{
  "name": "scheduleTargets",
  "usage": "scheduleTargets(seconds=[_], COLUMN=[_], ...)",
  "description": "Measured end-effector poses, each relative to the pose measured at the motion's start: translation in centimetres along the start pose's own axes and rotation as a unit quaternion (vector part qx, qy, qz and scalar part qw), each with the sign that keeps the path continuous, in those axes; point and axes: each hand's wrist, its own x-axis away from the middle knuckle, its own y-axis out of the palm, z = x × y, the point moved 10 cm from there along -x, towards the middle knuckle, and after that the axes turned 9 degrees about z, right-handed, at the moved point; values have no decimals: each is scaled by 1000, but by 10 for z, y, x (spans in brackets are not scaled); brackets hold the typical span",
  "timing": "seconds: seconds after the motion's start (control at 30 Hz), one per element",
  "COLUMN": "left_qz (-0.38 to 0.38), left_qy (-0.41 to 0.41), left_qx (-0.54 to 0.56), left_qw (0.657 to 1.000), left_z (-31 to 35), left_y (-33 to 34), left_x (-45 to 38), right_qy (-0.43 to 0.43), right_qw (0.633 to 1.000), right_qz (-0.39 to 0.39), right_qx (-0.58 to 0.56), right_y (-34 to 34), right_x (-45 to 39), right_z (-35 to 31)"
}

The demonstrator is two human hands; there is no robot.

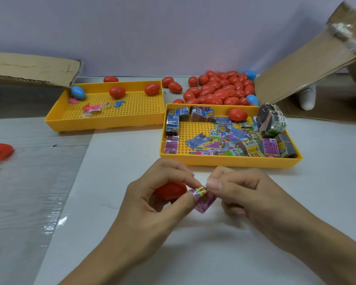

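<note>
My left hand (152, 198) cups a red plastic egg half (170, 190) and pinches one end of a small folded, colourful leaflet (202, 199) between thumb and forefinger. My right hand (245, 192) pinches the same leaflet from the right, thumb on top. Both hands meet above the white table, just in front of the right yellow tray (230, 161). The leaflet is partly hidden by my fingertips.
The right yellow tray holds several printed leaflets, bundles and one red egg (237, 114). A left yellow tray (56, 118) holds red eggs, a blue egg (78, 92) and small toys. A pile of red eggs (220, 89) lies behind. Cardboard flaps (308, 58) stand at both sides. A red egg half (1, 150) lies far left.
</note>
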Motion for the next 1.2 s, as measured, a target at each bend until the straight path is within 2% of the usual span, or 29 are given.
scheduleTargets(seconds=[0.13,0.27,0.53,0.6,0.7,0.93,1.07,1.2], left_qz=[-12,-12,16,11,14,57,51,28], left_qy=[-12,12,33,2,-84,-57,-62,-67], left_qx=[11,-15,-56,-44,39,66,68,71], left_qw=[1000,1000,998,999,996,995,994,995], left_z=[0,5,10,2,-15,-10,-9,-10], left_y=[2,3,-1,-2,-4,-6,-5,0], left_x=[1,1,3,5,8,4,6,7], right_qy=[-6,-23,-137,-145,-143,-177,-170,-164], right_qw=[1000,1000,989,987,986,979,978,981], right_qz=[13,11,50,64,90,97,115,102], right_qx=[9,-7,37,24,13,26,22,22], right_y=[-4,-6,-10,-13,-19,-18,-21,-16], right_x=[-2,-1,4,4,2,5,6,6], right_z=[1,-4,-23,-25,-24,-30,-28,-26])
